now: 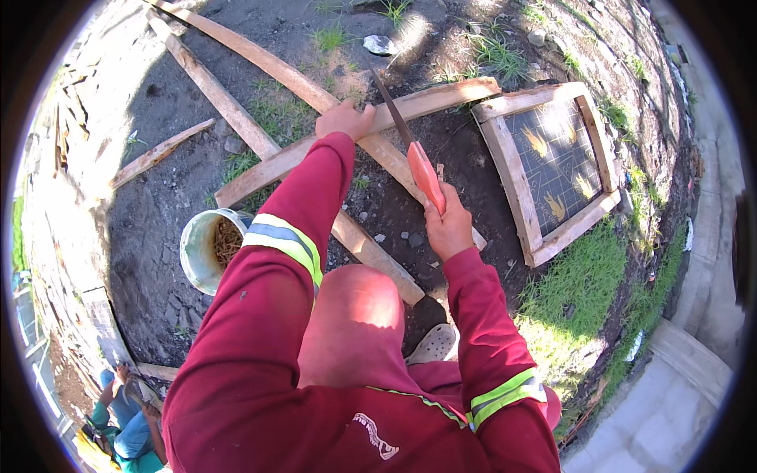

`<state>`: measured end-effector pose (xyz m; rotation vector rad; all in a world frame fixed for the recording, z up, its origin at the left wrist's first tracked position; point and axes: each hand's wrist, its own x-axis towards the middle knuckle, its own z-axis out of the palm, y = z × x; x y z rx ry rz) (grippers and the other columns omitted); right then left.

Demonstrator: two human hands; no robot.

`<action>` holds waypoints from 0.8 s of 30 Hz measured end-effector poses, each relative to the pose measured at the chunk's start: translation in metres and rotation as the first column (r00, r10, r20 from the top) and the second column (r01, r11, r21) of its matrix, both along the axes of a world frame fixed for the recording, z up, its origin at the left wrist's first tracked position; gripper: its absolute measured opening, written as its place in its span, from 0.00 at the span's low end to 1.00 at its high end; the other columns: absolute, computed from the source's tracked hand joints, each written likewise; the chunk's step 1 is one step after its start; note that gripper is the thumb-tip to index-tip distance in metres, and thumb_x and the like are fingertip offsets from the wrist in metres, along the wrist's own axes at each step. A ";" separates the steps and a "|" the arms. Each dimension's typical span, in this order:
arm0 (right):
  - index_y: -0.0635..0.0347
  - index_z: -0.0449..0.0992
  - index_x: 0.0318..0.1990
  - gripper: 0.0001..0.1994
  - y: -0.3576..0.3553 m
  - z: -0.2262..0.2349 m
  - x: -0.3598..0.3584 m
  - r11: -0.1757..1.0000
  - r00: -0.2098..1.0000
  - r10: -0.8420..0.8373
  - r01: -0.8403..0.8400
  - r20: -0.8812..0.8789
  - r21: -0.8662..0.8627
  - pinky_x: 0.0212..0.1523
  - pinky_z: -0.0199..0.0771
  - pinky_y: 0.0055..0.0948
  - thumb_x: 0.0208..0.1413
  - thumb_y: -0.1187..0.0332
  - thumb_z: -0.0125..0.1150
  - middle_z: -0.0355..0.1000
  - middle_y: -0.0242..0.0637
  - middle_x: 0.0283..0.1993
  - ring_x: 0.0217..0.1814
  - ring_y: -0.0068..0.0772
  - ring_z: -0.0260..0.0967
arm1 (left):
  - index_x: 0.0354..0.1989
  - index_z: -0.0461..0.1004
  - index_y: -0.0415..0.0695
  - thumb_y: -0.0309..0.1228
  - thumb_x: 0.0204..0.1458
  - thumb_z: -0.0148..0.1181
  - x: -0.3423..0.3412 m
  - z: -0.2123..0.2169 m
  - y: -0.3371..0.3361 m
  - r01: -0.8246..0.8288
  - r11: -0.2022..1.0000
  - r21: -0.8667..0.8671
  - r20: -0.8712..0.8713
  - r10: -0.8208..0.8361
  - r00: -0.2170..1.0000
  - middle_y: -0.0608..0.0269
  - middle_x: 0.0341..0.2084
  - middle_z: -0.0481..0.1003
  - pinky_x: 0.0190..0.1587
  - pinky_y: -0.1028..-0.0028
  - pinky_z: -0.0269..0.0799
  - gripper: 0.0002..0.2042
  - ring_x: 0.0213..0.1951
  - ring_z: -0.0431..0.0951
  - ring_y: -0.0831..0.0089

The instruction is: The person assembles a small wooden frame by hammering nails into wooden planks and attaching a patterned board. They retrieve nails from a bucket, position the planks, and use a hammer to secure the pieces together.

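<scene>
My right hand (449,223) is wrapped round the red-orange handle of a handsaw (426,175). Its dark, narrow blade points up and away, crossing the top of a wooden board (426,102). That board lies crosswise over two longer wooden beams (260,59) on the ground. On the board, a little left of the blade, rests my left hand (345,121), its fingers bent over the wood. Whether the saw teeth touch the board, I cannot tell. My bent knee (355,307) is just below the boards.
A white bucket (193,252) with wood chips stands at left. To the right lies a wooden frame (511,181) with a dark patterned panel. A loose stick (162,154), a pale stone (380,45) and grass are around. Another person (130,426) sits at lower left.
</scene>
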<state>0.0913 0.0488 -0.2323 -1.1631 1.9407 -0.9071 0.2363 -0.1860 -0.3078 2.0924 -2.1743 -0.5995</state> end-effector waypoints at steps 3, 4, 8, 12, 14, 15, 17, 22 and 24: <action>0.56 0.69 0.54 0.17 -0.006 0.004 0.002 1.000 1.000 0.005 -0.006 -0.023 -0.015 0.44 0.72 0.43 0.56 0.68 0.57 0.74 0.57 0.40 0.45 0.60 0.73 | 0.41 0.77 0.45 0.59 0.49 0.47 -0.002 0.001 0.000 0.000 0.999 0.047 -0.014 0.001 1.000 0.49 0.38 0.79 0.47 0.60 0.72 0.29 0.43 0.79 0.55; 0.56 0.69 0.54 0.17 -0.007 0.005 0.003 0.998 0.999 0.022 -0.023 -0.024 -0.054 0.44 0.72 0.43 0.56 0.67 0.57 0.74 0.57 0.40 0.45 0.60 0.73 | 0.42 0.77 0.44 0.59 0.49 0.47 -0.002 0.002 0.000 -0.009 0.999 0.043 -0.019 0.010 1.000 0.49 0.38 0.79 0.47 0.61 0.72 0.29 0.43 0.80 0.56; 0.56 0.68 0.57 0.19 -0.013 0.008 0.005 0.997 0.999 0.022 -0.020 -0.032 0.075 0.47 0.73 0.39 0.58 0.65 0.56 0.75 0.55 0.44 0.49 0.56 0.73 | 0.41 0.78 0.44 0.60 0.49 0.48 -0.005 0.009 0.001 -0.032 0.998 0.052 0.008 0.032 0.999 0.49 0.37 0.79 0.47 0.61 0.72 0.30 0.43 0.80 0.55; 0.56 0.67 0.57 0.19 -0.001 0.024 0.001 0.983 0.998 0.064 -0.060 -0.017 0.176 0.48 0.72 0.40 0.58 0.68 0.55 0.74 0.56 0.45 0.49 0.57 0.73 | 0.41 0.78 0.45 0.60 0.49 0.48 -0.007 0.012 0.001 -0.033 0.998 0.054 0.015 0.033 0.999 0.50 0.37 0.80 0.47 0.61 0.72 0.29 0.43 0.80 0.56; 0.57 0.67 0.57 0.19 0.015 0.040 -0.005 0.984 0.996 0.085 -0.079 -0.031 0.163 0.48 0.72 0.40 0.58 0.69 0.55 0.74 0.57 0.45 0.49 0.58 0.73 | 0.41 0.77 0.45 0.60 0.49 0.48 -0.007 0.011 0.001 -0.027 0.998 0.060 0.012 0.027 1.000 0.50 0.37 0.79 0.47 0.61 0.72 0.29 0.42 0.80 0.56; 0.57 0.67 0.57 0.19 0.024 0.050 -0.008 0.985 0.994 0.097 -0.089 -0.055 0.145 0.48 0.72 0.40 0.58 0.70 0.55 0.74 0.57 0.45 0.49 0.58 0.73 | 0.40 0.77 0.45 0.59 0.50 0.49 -0.007 0.011 0.001 -0.027 0.998 0.060 0.008 0.027 1.000 0.50 0.36 0.79 0.47 0.61 0.71 0.28 0.42 0.79 0.56; 0.58 0.67 0.57 0.18 0.036 0.064 -0.011 0.984 0.992 0.101 -0.090 -0.070 0.155 0.48 0.72 0.39 0.58 0.70 0.55 0.74 0.58 0.44 0.49 0.59 0.72 | 0.40 0.77 0.45 0.58 0.50 0.50 -0.007 0.009 0.002 -0.024 0.999 0.043 0.005 0.024 1.000 0.51 0.36 0.79 0.47 0.61 0.71 0.27 0.42 0.79 0.55; 0.58 0.68 0.56 0.18 -0.013 0.039 -0.004 0.971 0.994 0.094 -0.077 -0.064 0.225 0.46 0.73 0.41 0.58 0.70 0.55 0.74 0.58 0.42 0.48 0.60 0.73 | 0.39 0.77 0.44 0.56 0.50 0.51 -0.007 0.005 0.005 -0.014 1.000 -0.028 0.009 0.014 1.000 0.53 0.34 0.79 0.46 0.59 0.71 0.26 0.41 0.79 0.54; 0.58 0.67 0.56 0.18 -0.036 0.021 0.000 0.973 0.993 0.100 -0.086 -0.059 0.216 0.45 0.73 0.42 0.58 0.70 0.55 0.74 0.59 0.41 0.47 0.60 0.73 | 0.39 0.77 0.44 0.54 0.51 0.51 -0.006 0.003 0.005 -0.022 1.000 -0.010 -0.026 0.022 0.999 0.52 0.34 0.79 0.46 0.58 0.71 0.24 0.40 0.79 0.54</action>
